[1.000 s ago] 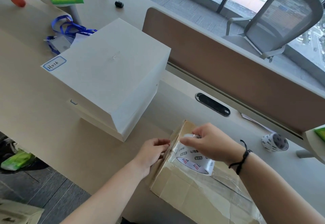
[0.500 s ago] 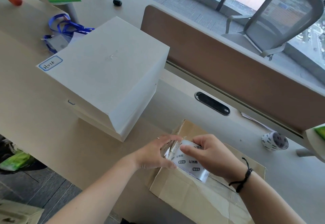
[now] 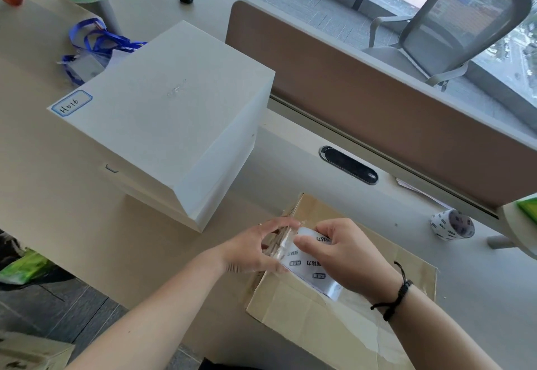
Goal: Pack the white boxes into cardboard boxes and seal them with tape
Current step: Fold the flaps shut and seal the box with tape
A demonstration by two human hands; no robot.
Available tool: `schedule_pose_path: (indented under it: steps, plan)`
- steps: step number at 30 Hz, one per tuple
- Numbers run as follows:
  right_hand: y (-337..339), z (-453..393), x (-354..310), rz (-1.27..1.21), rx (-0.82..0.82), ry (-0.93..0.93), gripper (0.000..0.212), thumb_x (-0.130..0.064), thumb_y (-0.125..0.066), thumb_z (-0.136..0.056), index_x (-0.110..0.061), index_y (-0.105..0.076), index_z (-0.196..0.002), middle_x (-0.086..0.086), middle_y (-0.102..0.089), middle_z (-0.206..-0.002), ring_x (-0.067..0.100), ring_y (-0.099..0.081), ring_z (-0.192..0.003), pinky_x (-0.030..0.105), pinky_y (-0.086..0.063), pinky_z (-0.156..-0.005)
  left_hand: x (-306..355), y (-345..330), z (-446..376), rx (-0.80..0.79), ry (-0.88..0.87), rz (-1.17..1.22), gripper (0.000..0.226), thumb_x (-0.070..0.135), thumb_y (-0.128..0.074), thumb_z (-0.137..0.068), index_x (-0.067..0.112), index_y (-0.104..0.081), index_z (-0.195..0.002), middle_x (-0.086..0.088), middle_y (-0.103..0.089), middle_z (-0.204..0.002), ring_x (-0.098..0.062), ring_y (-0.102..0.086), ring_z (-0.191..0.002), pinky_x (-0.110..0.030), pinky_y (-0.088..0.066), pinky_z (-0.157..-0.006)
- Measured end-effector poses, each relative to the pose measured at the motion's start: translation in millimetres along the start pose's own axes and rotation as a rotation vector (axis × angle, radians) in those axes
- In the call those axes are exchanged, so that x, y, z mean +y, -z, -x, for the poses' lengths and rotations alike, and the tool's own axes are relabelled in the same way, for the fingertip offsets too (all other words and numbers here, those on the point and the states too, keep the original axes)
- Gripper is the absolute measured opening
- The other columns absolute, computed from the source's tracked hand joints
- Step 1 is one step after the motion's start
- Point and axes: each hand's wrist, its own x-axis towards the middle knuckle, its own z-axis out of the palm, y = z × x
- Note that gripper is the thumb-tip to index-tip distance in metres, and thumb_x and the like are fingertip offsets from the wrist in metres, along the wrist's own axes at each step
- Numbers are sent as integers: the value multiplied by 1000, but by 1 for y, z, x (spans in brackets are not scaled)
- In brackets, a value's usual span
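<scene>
1. A blue-bordered label (image 3: 71, 103) reading "H016" is sitting on the top corner of the white box (image 3: 162, 116), which is resting on the worktop (image 3: 43, 183) at about 10 o'clock from the hands.
2. The tape roll (image 3: 309, 265) is carrying repeated black printed marks, too small to read.
3. The right hand (image 3: 345, 256) is grasping the tape roll, fingers curled over it, above the cardboard box (image 3: 319, 320) at 5 o'clock.
4. The left hand (image 3: 255, 250) is pinching the crumpled clear tape end (image 3: 280, 243) at the box's left corner.
5. A second printed tape roll (image 3: 452, 224) is standing at 3 o'clock.
</scene>
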Motion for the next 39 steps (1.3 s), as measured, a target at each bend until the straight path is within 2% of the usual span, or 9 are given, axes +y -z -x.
schedule_pose_path:
  steps: [3,6,11,15,20,25,29,35,39]
  plan:
    - [3,7,16,-31,8,-53,41,-34,-68,-91,-17,-55,-57,-2,-61,-53,11,-54,-46,24,-40,-47,3,-1,2,-2,-20,-20,79,23,-83,-80,61,-43,-135,51,-35,-138,8,-32,-141,-33,-37,-117]
    - [6,9,29,-96,5,-110,39,-32,-69,-91,-16,-55,-58,0,-63,-55,12,-56,-49,23,-40,-48,2,-2,3,-3,-21,9,73,24,-81,-85,61,-44,-135,57,-34,-132,11,-34,-139,-36,-39,-117]
    - [11,7,41,-83,-2,-108,41,-32,-70,-90,-16,-53,-56,-2,-58,-53,13,-53,-49,23,-39,-49,0,-4,3,-15,-32,77,74,23,-77,-90,62,-40,-141,43,-37,-146,2,-37,-143,-44,-40,-117]
    - [9,3,34,-52,20,-19,45,-31,-70,-89,-17,-45,-55,-2,-49,-52,15,-46,-47,25,-35,-47,3,-7,4,-2,-52,17,66,29,-71,-87,60,-43,-138,28,-36,-150,-5,-40,-141,-42,-45,-112]
    - [3,-4,13,24,3,47,41,-37,-67,-89,-6,-59,-63,7,-71,-66,17,-63,-52,29,-45,-48,9,2,-3,-9,-27,-148,57,27,-77,-82,48,-51,-128,12,-43,-138,-8,-48,-132,-43,-48,-107]
    - [5,-8,5,53,-21,40,39,-39,-66,-90,-4,-71,-76,7,-74,-71,24,-70,-65,42,-56,-58,15,13,-7,-53,-20,-209,53,23,-77,-84,43,-48,-124,13,-47,-135,-2,-46,-131,-39,-48,-106]
    - [12,-8,15,10,-19,15,44,-39,-69,-89,-1,-66,-69,14,-71,-70,22,-61,-54,34,-46,-54,17,18,-7,-83,-10,-229,50,20,-71,-82,44,-47,-119,16,-44,-136,-4,-46,-133,-41,-48,-106]
    - [12,-7,43,-45,-15,-52,48,-41,-70,-88,0,-58,-68,20,-69,-70,17,-57,-54,31,-41,-54,14,17,-3,-86,-10,-163,55,17,-72,-83,48,-48,-122,26,-42,-143,1,-45,-135,-35,-50,-106]
    - [13,-6,62,-101,-27,-95,45,-43,-73,-85,-5,-59,-67,5,-61,-59,16,-53,-51,30,-38,-55,16,17,0,-105,-2,-88,58,18,-76,-85,44,-49,-129,31,-40,-147,3,-44,-136,-26,-53,-101]
